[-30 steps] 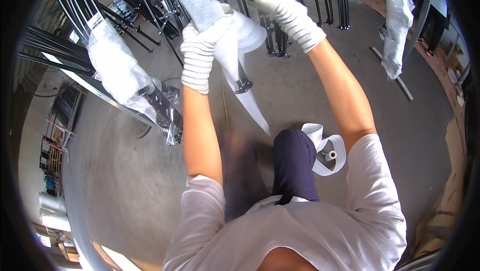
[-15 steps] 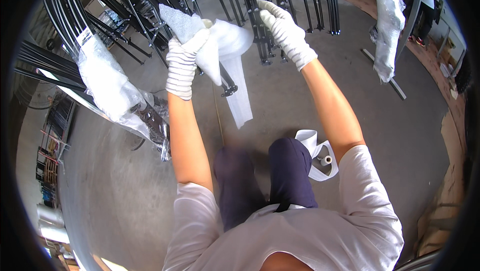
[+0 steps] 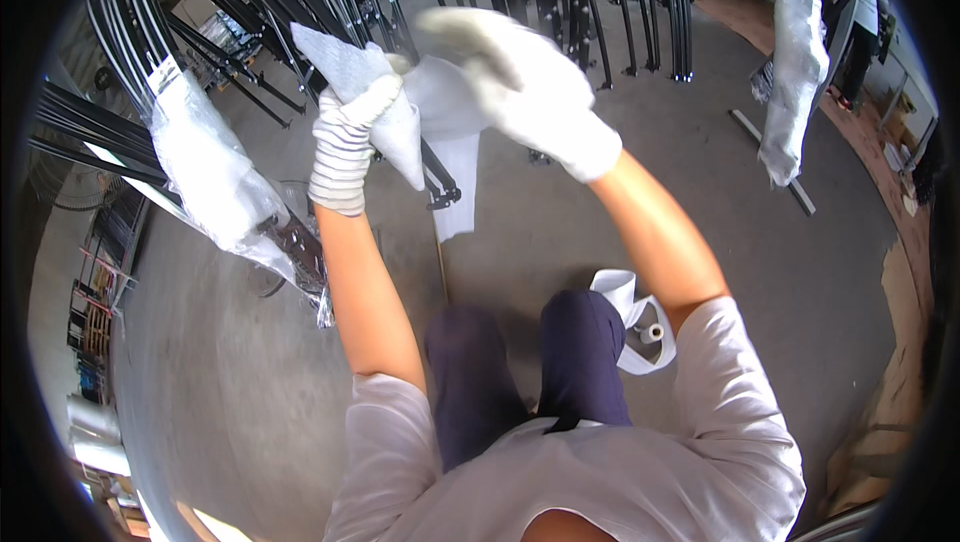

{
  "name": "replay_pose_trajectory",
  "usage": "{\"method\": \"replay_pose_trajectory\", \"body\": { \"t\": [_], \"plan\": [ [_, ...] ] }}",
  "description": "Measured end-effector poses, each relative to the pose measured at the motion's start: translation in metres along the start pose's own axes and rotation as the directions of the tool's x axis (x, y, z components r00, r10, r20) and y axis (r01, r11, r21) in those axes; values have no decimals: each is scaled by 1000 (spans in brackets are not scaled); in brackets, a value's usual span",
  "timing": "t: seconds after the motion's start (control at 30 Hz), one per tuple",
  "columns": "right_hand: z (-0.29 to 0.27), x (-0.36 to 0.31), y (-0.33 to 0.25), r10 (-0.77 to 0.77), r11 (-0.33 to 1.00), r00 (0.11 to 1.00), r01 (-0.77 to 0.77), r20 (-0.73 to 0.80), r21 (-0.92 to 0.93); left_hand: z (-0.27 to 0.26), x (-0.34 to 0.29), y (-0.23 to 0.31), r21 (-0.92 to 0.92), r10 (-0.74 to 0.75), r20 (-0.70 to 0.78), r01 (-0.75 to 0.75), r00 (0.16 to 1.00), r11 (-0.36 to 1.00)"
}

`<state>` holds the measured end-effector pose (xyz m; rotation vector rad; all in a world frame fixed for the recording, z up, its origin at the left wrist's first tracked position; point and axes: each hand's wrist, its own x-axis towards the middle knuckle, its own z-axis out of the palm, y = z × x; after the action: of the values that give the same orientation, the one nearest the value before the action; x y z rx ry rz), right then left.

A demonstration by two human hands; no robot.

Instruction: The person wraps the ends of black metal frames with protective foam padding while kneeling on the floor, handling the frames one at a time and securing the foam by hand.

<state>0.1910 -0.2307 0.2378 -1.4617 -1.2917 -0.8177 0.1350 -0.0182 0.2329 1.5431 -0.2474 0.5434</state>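
Note:
My left hand [image 3: 342,147], in a white ribbed glove, is closed on a white foam sheet [image 3: 385,122]. The sheet is wrapped around part of a black metal tube [image 3: 440,180], whose bracketed end sticks out below. A loose tail of the foam [image 3: 458,202] hangs down behind it. My right hand [image 3: 535,92], in a white glove, is raised just right of the wrap, blurred by motion. Its fingers look stretched out toward the left, above the sheet, with nothing visible in them; whether they touch the foam cannot be made out.
Several black tubes [image 3: 570,2] stand across the back. A wrapped bundle [image 3: 205,162] leans at left, another [image 3: 795,82] at right beside a metal bar [image 3: 770,157]. A loose white strip [image 3: 615,287] and a small roll [image 3: 652,333] lie by my knee. A person [image 3: 862,27] stands far right.
My right hand has swept left and nearer, from the black tubes to beside the foam wrap. My left hand has shifted slightly left and down, still holding the foam. The hanging tail has moved left.

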Motion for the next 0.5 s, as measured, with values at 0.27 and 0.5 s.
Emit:
{"method": "replay_pose_trajectory", "body": {
  "t": [0.27,0.5],
  "plan": [
    [-20,17,-34,320,945,787,-224,527,-240,10,-9,17,44,-1,114,-4,993,999],
    [-62,-51,-76,478,862,753,-306,452,-403,60,0,15,-14,46,444,-45,895,999]
  ]
}}
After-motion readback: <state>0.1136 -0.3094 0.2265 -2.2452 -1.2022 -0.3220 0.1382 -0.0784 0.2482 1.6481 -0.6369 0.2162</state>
